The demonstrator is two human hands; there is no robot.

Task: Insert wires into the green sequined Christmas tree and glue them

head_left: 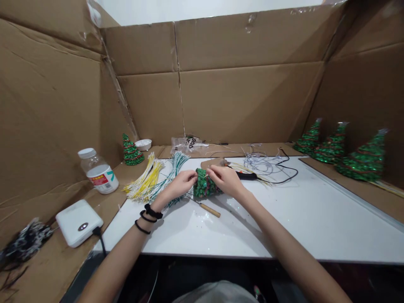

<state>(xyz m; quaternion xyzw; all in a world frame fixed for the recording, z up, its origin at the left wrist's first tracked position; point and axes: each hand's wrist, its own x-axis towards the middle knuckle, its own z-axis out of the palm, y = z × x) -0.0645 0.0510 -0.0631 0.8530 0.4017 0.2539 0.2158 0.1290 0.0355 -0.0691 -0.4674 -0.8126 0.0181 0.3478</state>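
A small green tinsel tree [205, 187] lies on the white board between my two hands. My left hand [183, 183] is at its left side, fingers closed in a pinch at its upper edge. From the right, my right hand [224, 179] reaches over the tree's top edge with its fingers pinched together. Whatever is between the fingertips is too small to make out. Just in front of the tree lies a thin tool with a wooden handle [210, 210]. Left of the tree are bundles of green-and-white wires [172, 176] and yellow-and-white wires [145, 181].
Behind my right hand lie a black-handled corded tool [248, 176] and tangled clear wire [261, 163]. Green trees [364, 158] stand at right, another [131, 150] at left, near a white bowl [143, 145], jar [99, 172] and white box [79, 222]. Cardboard walls [249, 97] surround the board [296, 223].
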